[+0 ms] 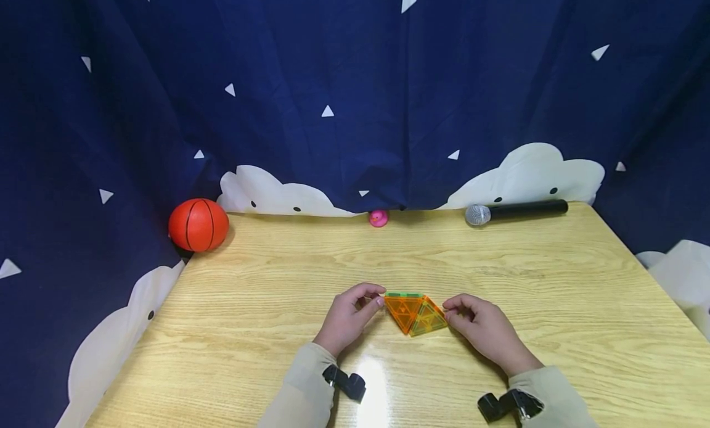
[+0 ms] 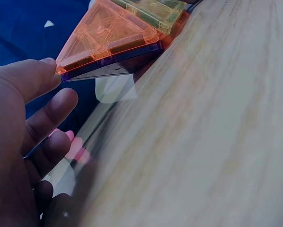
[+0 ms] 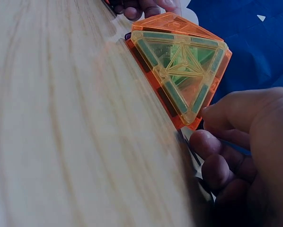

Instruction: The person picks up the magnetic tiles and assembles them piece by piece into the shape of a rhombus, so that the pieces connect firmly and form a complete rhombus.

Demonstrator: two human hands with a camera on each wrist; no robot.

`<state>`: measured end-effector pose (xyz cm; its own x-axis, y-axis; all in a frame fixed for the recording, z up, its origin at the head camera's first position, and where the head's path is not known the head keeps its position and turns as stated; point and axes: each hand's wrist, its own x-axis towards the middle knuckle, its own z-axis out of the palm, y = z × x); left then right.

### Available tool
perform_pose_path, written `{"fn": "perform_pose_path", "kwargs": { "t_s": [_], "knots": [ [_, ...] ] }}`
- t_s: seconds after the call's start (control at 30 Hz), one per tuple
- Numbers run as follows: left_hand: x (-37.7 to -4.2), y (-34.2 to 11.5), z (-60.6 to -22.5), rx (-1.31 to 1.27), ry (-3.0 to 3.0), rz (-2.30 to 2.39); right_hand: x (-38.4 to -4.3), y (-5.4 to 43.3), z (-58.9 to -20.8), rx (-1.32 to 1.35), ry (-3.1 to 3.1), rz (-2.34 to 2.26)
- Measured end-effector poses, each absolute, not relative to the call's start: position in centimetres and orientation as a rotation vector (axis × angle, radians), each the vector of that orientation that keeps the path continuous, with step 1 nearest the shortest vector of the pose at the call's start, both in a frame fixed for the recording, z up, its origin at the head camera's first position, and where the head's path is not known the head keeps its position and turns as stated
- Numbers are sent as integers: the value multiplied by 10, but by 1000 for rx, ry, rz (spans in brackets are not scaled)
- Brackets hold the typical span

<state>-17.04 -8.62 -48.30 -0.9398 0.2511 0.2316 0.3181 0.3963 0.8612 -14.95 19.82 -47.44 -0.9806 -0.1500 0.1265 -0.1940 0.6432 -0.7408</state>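
Low over the wooden table, a small structure of translucent magnetic tiles [image 1: 403, 312] stands between both hands. It has an orange triangle tile [image 2: 103, 33] on the left, a yellow triangle tile [image 3: 181, 66] on the right and a green edge along the back. My left hand [image 1: 350, 317] pinches the structure's left corner between thumb and index finger; the other fingers are bent and free of it. At the opposite corner, my right hand [image 1: 484, 329] pinches the tip with thumb and index finger, its remaining fingers curled below. A purple edge shows under the orange tile in the left wrist view.
A red ball [image 1: 198, 225] with black lines sits at the table's back left corner. Against the dark blue curtain [image 1: 355, 95] stands a pink rubber duck [image 1: 378, 218]. A microphone [image 1: 516, 212] lies at the back right. The wooden table [image 1: 266, 261] reflects light near the front.
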Motion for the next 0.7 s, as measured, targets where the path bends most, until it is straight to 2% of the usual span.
{"fn": "perform_pose_path", "kwargs": {
  "t_s": [0.7],
  "knots": [
    [-169, -86, -482, -487, -2580, -1627, -149, 198, -473, 287, -2787, 1294]
  ]
}}
